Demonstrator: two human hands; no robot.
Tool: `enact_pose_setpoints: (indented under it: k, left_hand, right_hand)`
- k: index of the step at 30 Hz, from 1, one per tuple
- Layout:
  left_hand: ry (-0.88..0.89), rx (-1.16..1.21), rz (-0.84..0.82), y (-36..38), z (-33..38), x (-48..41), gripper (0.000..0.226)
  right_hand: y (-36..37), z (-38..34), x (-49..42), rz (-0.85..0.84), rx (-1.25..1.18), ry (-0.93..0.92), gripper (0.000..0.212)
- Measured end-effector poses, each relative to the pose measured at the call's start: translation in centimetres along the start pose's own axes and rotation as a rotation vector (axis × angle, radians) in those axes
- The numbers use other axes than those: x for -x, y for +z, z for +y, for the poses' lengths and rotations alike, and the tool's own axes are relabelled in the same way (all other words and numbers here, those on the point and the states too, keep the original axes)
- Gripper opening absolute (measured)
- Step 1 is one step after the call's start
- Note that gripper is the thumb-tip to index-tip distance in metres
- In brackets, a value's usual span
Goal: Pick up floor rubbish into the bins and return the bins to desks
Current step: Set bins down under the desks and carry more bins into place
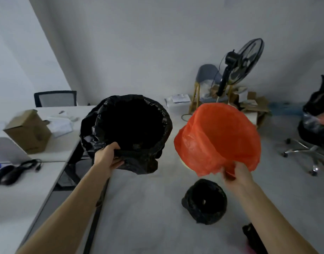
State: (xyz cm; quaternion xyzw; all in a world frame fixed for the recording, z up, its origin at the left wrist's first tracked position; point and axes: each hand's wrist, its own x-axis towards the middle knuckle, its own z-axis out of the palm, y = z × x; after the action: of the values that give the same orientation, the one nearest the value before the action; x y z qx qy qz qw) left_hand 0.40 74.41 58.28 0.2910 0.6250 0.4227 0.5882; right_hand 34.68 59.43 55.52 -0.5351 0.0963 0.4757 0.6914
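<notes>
I hold two bins up off the floor, their mouths tilted toward me. My left hand grips the near rim of a bin lined with a black bag. My right hand grips the near rim of a bin lined with an orange-red bag. A third, smaller bin with a black liner stands on the grey floor below my right hand. The insides of the held bins are too dark or folded to show any contents.
A white desk runs along the left with a cardboard box, cables and a mouse on it. A standing fan, a chair and cardboard clutter sit at the back right. An office chair piled with bags stands at the right.
</notes>
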Motion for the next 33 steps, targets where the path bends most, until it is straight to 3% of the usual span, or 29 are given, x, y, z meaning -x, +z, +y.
enact_pose_setpoints:
  k: [7,13,18,21,24,33]
  left_hand:
    - [0.018,0.032,0.096,1.1,6.5,-11.7,0.027]
    - [0.05,0.016,0.206,3.5,13.6,-20.0,0.014]
    - [0.066,0.11,0.315,2.7,18.9,-27.7,0.02]
    - [0.096,0.166,0.329,2.7,21.6,-32.6,0.02]
    - [0.125,0.241,0.329,3.1,24.5,-37.8,0.014]
    - [0.105,0.422,0.341,3.4,37.3,-56.9,0.021]
  right_hand:
    - [15.7,-1.9,-10.9,-0.091,0.081,0.053,0.011]
    - [29.6,-5.5,-18.8,-0.134,0.173,0.083,0.011]
    - [41.9,-6.0,-25.0,-0.237,0.236,0.118,0.012]
    - [48.4,-5.8,-28.5,-0.266,0.266,0.118,0.017]
    - [54.7,-4.8,-30.8,-0.295,0.301,0.104,0.004]
    - [74.8,-3.7,-39.3,-0.315,0.28,0.079,0.009]
